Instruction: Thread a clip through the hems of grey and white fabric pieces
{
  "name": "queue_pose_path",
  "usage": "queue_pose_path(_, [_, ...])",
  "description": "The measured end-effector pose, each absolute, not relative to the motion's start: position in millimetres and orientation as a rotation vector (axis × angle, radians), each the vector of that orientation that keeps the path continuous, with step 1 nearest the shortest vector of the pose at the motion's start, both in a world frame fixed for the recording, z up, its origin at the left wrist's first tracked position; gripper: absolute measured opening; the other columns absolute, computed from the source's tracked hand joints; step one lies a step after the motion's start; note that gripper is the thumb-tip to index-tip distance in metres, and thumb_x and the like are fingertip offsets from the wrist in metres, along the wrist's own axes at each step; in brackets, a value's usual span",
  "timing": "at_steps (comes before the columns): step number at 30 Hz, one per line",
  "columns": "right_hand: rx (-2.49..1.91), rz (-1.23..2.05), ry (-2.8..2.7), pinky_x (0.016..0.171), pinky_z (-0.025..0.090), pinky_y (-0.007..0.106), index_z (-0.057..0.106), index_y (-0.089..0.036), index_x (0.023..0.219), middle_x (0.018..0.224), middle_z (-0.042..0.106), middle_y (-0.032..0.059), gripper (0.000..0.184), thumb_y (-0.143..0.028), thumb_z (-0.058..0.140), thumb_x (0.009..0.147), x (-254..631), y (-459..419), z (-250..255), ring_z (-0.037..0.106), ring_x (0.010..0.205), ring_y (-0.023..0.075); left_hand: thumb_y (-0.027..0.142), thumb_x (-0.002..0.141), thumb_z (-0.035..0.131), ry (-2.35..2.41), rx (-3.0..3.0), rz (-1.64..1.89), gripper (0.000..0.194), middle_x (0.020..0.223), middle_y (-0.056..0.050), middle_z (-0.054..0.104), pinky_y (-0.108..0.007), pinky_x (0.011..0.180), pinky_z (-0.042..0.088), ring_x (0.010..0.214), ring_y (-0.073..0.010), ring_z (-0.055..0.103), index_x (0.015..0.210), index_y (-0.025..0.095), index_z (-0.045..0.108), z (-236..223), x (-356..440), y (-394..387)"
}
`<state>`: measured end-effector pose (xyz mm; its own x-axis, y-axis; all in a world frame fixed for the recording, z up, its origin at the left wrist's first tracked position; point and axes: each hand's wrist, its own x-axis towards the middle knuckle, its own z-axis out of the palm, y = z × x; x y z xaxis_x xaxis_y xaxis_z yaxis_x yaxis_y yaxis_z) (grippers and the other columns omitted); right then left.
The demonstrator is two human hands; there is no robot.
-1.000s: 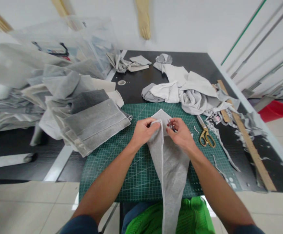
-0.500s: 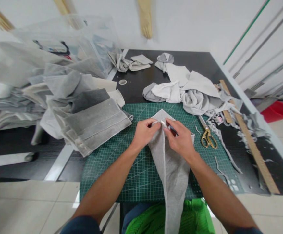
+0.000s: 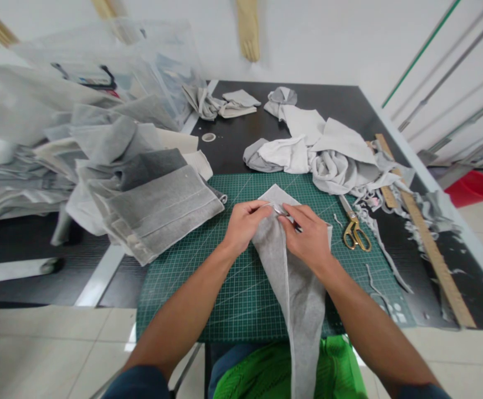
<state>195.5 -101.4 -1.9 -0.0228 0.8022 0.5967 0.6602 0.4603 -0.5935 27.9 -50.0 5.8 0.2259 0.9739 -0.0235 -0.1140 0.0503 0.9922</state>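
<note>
A grey fabric piece (image 3: pixel 268 260) with a pale edge along its fold hangs from the cutting mat (image 3: pixel 175 293) down over my lap. My left hand (image 3: pixel 243 224) pinches its upper edge between thumb and fingers. Close to those fingertips, my right hand (image 3: pixel 308 233) grips a small shiny metal blade tool (image 3: pixel 279 210), its tip at the cloth edge. Fingers cover most of the tool, so its exact kind is unclear. Gold-handled scissors (image 3: pixel 355 230) lie on the mat right of my right hand.
Grey cloth pieces (image 3: pixel 167 205) are heaped on the left, before a clear plastic box (image 3: pixel 158 72). Pale crumpled cloth (image 3: pixel 337 147) lies behind the mat. A wooden ruler (image 3: pixel 432 249) and fabric scraps are along the right edge. A tape ring (image 3: pixel 209 137) sits farther back.
The metal tool in my right hand has moved left, from apart to the cloth edge by my left fingertips. The hanging cloth has swung slightly right.
</note>
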Motion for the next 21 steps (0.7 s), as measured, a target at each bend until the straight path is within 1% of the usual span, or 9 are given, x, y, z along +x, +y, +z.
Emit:
queue_pose_path(5, [-1.249,0.036,-1.818,0.095,0.057,0.047,0.066,-0.022,0.134,0.111,0.073,0.0127,0.034,-0.027,0.057,0.102,197,-99,-9,0.066,0.103,0.0265,0.032,0.072,0.077,1.006,1.037,1.099,0.015,0.075,-0.002,0.073,-0.025,0.067,0.047,0.070,-0.0140,0.061,0.070,0.016,0.076,6,30,-49])
queue_pose_path(11, [-1.281,0.065,-1.802,0.097,0.057,0.047,0.065,-0.024,0.135,0.114,0.072,0.0124,0.035,-0.028,0.054,0.102,199,-97,-9,0.066,0.107,0.0269,0.035,0.072,0.075,1.020,0.988,1.029,0.020,0.070,-0.003,0.070,-0.025,0.059,0.043,0.062,-0.0129,0.057,0.068,0.016,0.073,10,33,-52])
queue_pose_path(17, [-1.252,0.133,-1.734,0.091,0.058,0.044,0.069,-0.026,0.129,0.111,0.074,0.0106,0.032,-0.027,0.057,0.099,197,-105,3,0.069,0.101,0.0257,0.040,0.079,0.071,1.014,1.100,1.000,0.026,0.067,-0.001,0.065,-0.024,0.058,0.042,0.061,-0.0121,0.054,0.068,0.017,0.071,7,31,-55])
queue_pose_path(21, [-1.305,0.176,-1.675,0.086,0.059,0.042,0.072,-0.023,0.121,0.106,0.074,0.0105,0.029,-0.027,0.063,0.094,195,-110,12,0.070,0.094,0.0251,0.041,0.081,0.070,1.066,1.158,1.021,0.029,0.063,0.000,0.062,-0.025,0.058,0.042,0.062,-0.0135,0.054,0.065,0.017,0.069,4,30,-54])
